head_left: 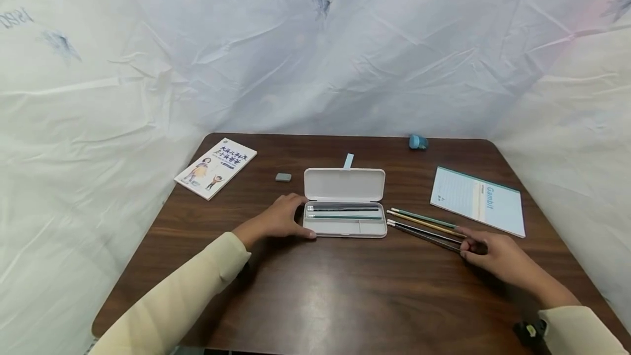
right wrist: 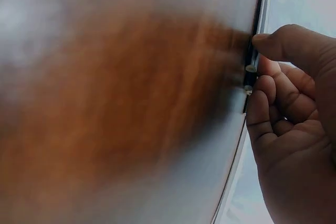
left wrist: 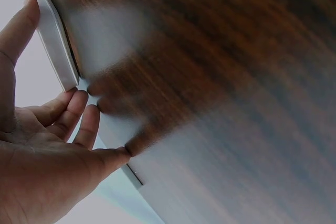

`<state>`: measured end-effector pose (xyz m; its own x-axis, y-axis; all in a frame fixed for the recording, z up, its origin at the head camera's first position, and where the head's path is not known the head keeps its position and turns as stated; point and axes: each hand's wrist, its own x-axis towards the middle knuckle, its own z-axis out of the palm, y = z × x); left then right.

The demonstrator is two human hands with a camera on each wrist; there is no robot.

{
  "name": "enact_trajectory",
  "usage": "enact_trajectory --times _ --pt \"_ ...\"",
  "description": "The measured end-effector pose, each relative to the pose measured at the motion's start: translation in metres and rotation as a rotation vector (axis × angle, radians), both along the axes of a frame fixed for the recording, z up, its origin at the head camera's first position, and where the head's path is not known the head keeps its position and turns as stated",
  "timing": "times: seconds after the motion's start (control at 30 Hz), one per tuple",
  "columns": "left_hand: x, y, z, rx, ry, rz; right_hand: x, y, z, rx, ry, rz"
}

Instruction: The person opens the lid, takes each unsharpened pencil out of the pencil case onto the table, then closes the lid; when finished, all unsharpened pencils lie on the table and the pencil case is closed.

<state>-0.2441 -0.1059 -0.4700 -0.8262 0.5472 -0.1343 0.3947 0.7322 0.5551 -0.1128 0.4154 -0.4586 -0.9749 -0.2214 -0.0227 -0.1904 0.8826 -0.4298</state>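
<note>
An open white pencil case (head_left: 345,227) lies mid-table, its lid (head_left: 344,185) tipped back. Inside, dark pencils (head_left: 345,209) and a green pencil (head_left: 345,217) lie in the upper compartment. My left hand (head_left: 283,217) holds the case's left end, thumb at the front corner and fingers behind; the left wrist view shows them along its edge (left wrist: 55,40). To the right of the case lie a green pencil (head_left: 419,216), a yellow pencil (head_left: 426,223) and two black pencils (head_left: 424,232). My right hand (head_left: 498,253) pinches the black pencils' right ends, whose tips (right wrist: 251,68) show beneath its thumb.
A grey eraser (head_left: 283,177) sits left of the lid, and a picture-covered book (head_left: 216,169) lies at the back left. A blue sharpener (head_left: 418,142) stands near the back edge. On the right is a notepad (head_left: 478,201). White sheeting (head_left: 345,70) hangs around the table.
</note>
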Motion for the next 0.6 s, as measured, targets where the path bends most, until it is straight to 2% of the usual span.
enact_trajectory --times 0.13,0.17,0.2,0.33,0.43,0.6 --pt "-0.002 -0.002 -0.004 0.002 0.003 0.004 -0.008 -0.011 0.01 -0.02 -0.011 0.013" --pt "-0.002 -0.002 -0.003 -0.001 0.0 0.008 -0.012 -0.016 0.014 -0.034 -0.015 0.02" --pt "0.002 -0.001 0.006 -0.003 -0.024 0.018 -0.016 -0.022 0.017 -0.049 -0.021 0.028" --pt "0.005 -0.002 0.011 -0.014 -0.028 0.027 -0.036 -0.054 0.027 -0.095 -0.044 0.083" --pt "-0.007 -0.006 -0.012 -0.013 -0.003 0.024 -0.056 -0.083 0.028 -0.114 -0.056 0.132" --pt "-0.006 0.0 -0.01 -0.018 -0.015 0.022 -0.085 -0.124 0.024 -0.158 -0.087 0.198"
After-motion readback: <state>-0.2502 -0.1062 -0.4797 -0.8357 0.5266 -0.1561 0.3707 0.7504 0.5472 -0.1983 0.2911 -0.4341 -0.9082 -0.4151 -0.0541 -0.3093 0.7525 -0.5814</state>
